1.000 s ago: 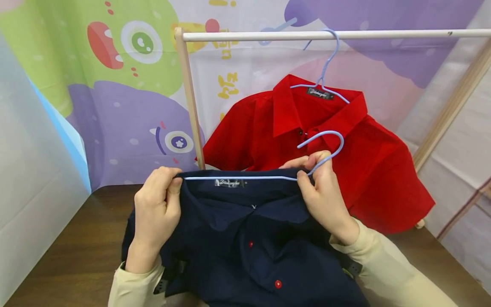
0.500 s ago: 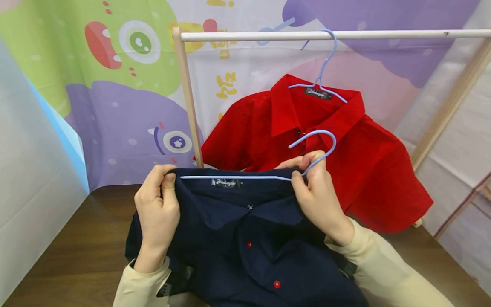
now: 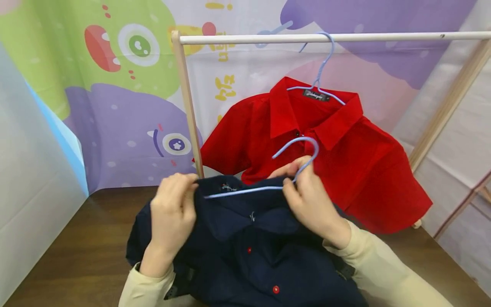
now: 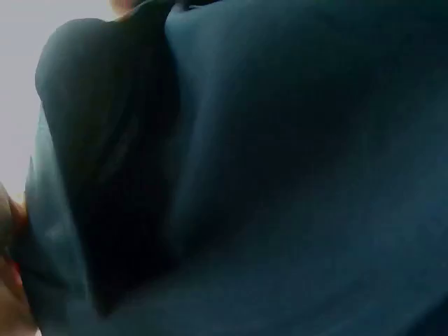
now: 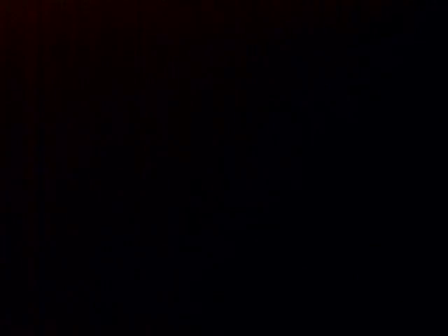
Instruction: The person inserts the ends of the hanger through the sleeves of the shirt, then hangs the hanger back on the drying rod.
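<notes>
In the head view a navy shirt (image 3: pixel 230 264) with red buttons hangs between both hands. My left hand (image 3: pixel 172 217) pinches its collar at the left side. A light blue clothes hanger (image 3: pixel 245 192) runs across the neck opening, its left end inside the collar. My right hand (image 3: pixel 314 204) grips the hanger just under its hook (image 3: pixel 312 143), together with the right side of the collar. Navy cloth (image 4: pixel 280 175) fills most of the left wrist view. The right wrist view is almost black.
Behind the hands a red shirt (image 3: pixel 368 166) hangs on another light blue hanger (image 3: pixel 321 70) from the rack's white rail (image 3: pixel 245 39). A wooden post (image 3: pixel 188 102) holds the rail at the left. Below lies a brown wooden tabletop (image 3: pixel 69 247), with a printed curtain (image 3: pixel 126 128) behind.
My left hand has shifted right and slightly down, bringing the collar sides closer together. The hanger has moved left and tilted, and its bar now lies below the collar label.
</notes>
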Action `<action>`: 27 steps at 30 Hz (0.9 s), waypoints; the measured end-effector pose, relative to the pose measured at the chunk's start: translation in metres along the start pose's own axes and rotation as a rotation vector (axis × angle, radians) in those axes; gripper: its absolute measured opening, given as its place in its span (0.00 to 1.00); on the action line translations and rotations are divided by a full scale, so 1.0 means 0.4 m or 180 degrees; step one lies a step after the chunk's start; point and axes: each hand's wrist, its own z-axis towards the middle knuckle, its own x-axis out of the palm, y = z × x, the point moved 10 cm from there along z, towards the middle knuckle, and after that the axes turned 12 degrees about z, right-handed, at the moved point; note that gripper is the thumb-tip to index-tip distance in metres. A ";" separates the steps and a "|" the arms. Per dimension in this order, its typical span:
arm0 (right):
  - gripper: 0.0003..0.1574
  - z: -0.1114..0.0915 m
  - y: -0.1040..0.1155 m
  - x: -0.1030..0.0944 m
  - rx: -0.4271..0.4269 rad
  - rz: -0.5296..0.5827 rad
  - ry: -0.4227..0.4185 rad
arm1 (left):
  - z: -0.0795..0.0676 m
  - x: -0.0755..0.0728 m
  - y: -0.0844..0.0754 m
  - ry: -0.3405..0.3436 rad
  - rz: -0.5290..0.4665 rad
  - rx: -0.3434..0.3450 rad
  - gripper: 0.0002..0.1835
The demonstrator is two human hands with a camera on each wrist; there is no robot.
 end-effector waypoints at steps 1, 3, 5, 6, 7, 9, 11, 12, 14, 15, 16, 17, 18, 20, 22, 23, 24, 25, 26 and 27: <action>0.09 -0.004 0.011 0.021 -0.0101 -0.0074 0.0109 | -0.004 0.015 -0.023 0.0087 0.0042 0.0190 0.11; 0.08 -0.012 0.030 0.060 -0.0287 -0.0193 0.0307 | -0.014 0.044 -0.060 0.0250 0.0069 0.0461 0.14; 0.07 -0.013 0.037 0.079 -0.0346 -0.0145 0.0392 | -0.021 0.063 -0.074 0.0359 0.0062 0.0519 0.15; 0.08 -0.012 0.037 0.078 -0.0327 -0.0068 0.0377 | -0.023 0.069 -0.073 0.0404 0.0041 0.0500 0.16; 0.08 -0.009 0.034 0.074 -0.0291 0.0020 0.0358 | -0.024 0.074 -0.069 0.0463 0.0032 0.0471 0.16; 0.09 -0.004 0.028 0.062 -0.0221 0.0145 0.0338 | -0.026 0.084 -0.058 0.0627 0.0006 0.0410 0.16; 0.10 0.000 0.022 0.052 -0.0179 0.0230 0.0356 | -0.029 0.101 -0.048 0.0901 -0.0025 0.0364 0.15; 0.11 0.001 0.021 0.048 -0.0188 0.0255 0.0374 | -0.032 0.109 -0.043 0.1042 -0.0073 0.0341 0.15; 0.12 0.002 0.023 0.043 -0.0272 0.0230 0.0432 | -0.038 0.122 -0.035 0.1254 -0.0128 0.0294 0.18; 0.14 0.002 0.026 0.040 -0.0332 0.0206 0.0455 | -0.040 0.125 -0.031 0.1314 -0.0156 0.0267 0.20; 0.15 0.001 0.029 0.039 -0.0401 0.0170 0.0476 | -0.041 0.125 -0.028 0.1338 -0.0191 0.0237 0.21; 0.17 0.001 0.032 0.036 -0.0468 0.0127 0.0485 | -0.040 0.122 -0.025 0.1307 -0.0202 0.0220 0.21; 0.19 0.000 0.035 0.032 -0.0547 0.0054 0.0464 | -0.038 0.116 -0.022 0.1238 -0.0202 0.0217 0.21; 0.21 -0.001 0.039 0.019 -0.0663 -0.0064 0.0362 | -0.030 0.100 -0.017 0.1034 -0.0183 0.0215 0.20; 0.21 -0.002 0.042 0.001 -0.0768 -0.0199 0.0204 | -0.022 0.083 -0.012 0.0840 -0.0163 0.0224 0.20; 0.20 -0.002 0.043 -0.007 -0.0811 -0.0250 0.0141 | -0.019 0.076 -0.009 0.0762 -0.0149 0.0224 0.21; 0.19 -0.003 0.044 -0.014 -0.0867 -0.0308 0.0095 | -0.015 0.071 -0.006 0.0711 -0.0155 0.0220 0.21; 0.19 -0.003 0.046 -0.018 -0.0920 -0.0330 0.0095 | -0.012 0.067 -0.004 0.0672 -0.0162 0.0219 0.21; 0.19 -0.003 0.048 -0.020 -0.0973 -0.0366 0.0130 | -0.010 0.063 -0.002 0.0643 -0.0158 0.0220 0.21; 0.19 -0.004 0.050 -0.020 -0.1022 -0.0424 0.0181 | -0.007 0.058 0.000 0.0605 -0.0157 0.0224 0.20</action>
